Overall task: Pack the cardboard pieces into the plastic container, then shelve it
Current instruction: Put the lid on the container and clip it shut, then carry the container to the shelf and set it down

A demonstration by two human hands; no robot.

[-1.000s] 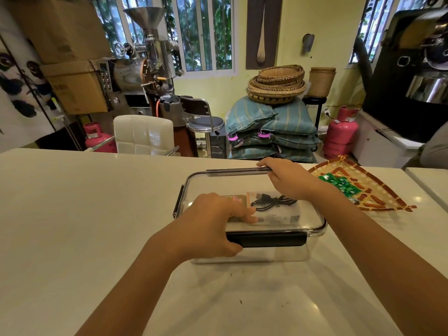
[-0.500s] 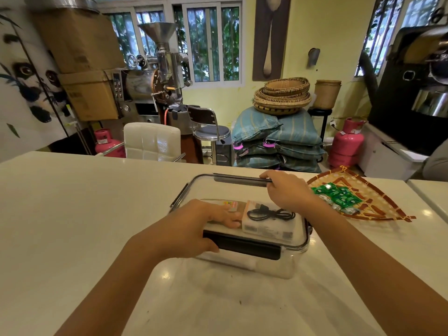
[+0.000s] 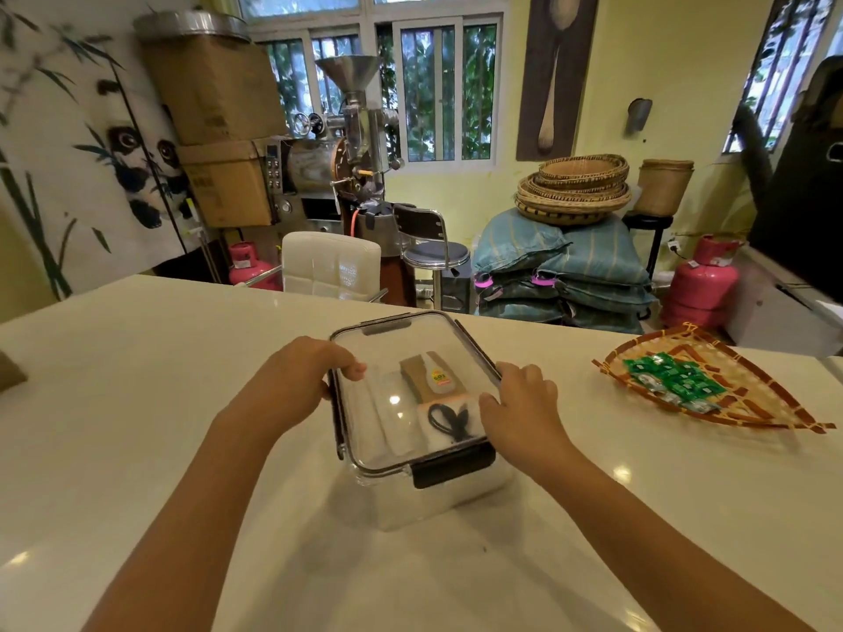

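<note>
A small coffee-roasting workroom: at 11 o'clock stands a metal drum roaster [image 3: 340, 161] with a funnel hopper [image 3: 349, 73], beside stacked cardboard boxes [image 3: 219, 125]; at 1 o'clock lie piled sacks [image 3: 565, 271] under woven trays [image 3: 575, 187], and pink gas cylinders [image 3: 700, 285] flank the room.

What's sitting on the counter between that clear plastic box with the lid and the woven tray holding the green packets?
Nothing: in the head view, bare white counter separates the clear lidded plastic container from the fan-shaped woven tray, apart from the right hand gripping the container's edge.
</note>
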